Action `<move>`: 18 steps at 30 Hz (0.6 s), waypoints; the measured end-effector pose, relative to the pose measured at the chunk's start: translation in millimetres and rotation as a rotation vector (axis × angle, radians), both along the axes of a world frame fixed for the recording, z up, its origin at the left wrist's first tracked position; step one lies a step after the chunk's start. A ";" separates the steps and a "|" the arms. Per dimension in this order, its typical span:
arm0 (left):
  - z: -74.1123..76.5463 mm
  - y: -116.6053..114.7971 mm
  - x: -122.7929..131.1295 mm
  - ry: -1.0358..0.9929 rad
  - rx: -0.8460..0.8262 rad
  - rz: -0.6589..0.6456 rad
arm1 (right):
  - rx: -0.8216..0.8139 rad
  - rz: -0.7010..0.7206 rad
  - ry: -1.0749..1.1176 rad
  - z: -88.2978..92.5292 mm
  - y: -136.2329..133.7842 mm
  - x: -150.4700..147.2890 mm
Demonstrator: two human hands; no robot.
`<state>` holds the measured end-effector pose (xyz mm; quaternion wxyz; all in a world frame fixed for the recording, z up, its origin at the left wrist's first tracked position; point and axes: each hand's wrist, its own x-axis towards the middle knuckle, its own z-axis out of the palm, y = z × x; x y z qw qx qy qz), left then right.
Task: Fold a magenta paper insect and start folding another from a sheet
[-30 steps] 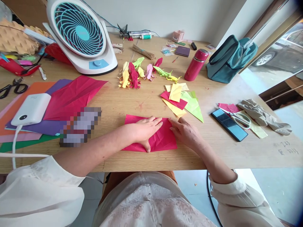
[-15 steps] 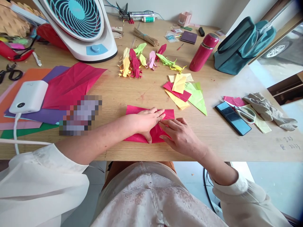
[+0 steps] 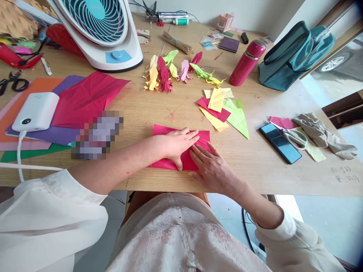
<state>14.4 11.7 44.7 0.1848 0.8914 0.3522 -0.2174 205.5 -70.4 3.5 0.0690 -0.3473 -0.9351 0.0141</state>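
A red sheet of paper [image 3: 163,163], folded to a rectangle with crease lines showing, lies near the table's front edge. My left hand [image 3: 178,145] rests flat across its middle, fingers stretched to the right and thumb apart toward me. Over the paper's right part lies my right hand [image 3: 211,164], its fingers extended up and left, with the tips close to the left fingertips. Both palms face down, and neither hand grips anything. Part of the sheet is hidden beneath the hands.
Beyond the paper sit folded paper figures [image 3: 164,73] and loose folded pieces [image 3: 236,119]. Rightward are a phone [image 3: 279,141], scissors [image 3: 296,139], a red flask [image 3: 246,64] and a teal bag [image 3: 283,60]. A fan [image 3: 124,56], power bank [image 3: 36,111] and coloured sheets [image 3: 85,100] occupy the left.
My right hand has slid slightly down toward the table's front edge, its fingers straighter and still on the paper. The left hand stays in place on the sheet. The view has shifted a little.
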 end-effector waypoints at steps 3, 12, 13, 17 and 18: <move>-0.7 0.2 0.2 -0.007 0.010 -0.011 | -0.011 0.001 -0.014 0.4 -11.0 0.9; -6.7 2.9 1.0 -0.020 0.006 -0.009 | -0.057 0.014 -0.010 6.9 -37.9 4.5; -6.3 2.9 1.2 -0.015 0.008 -0.011 | -0.053 0.015 -0.005 6.6 -40.1 4.9; -2.5 2.4 2.7 0.016 -0.005 -0.010 | -0.030 0.031 0.014 5.2 -48.3 9.5; -1.8 2.3 2.9 0.020 -0.009 -0.006 | -0.030 0.033 0.018 5.4 -50.1 11.2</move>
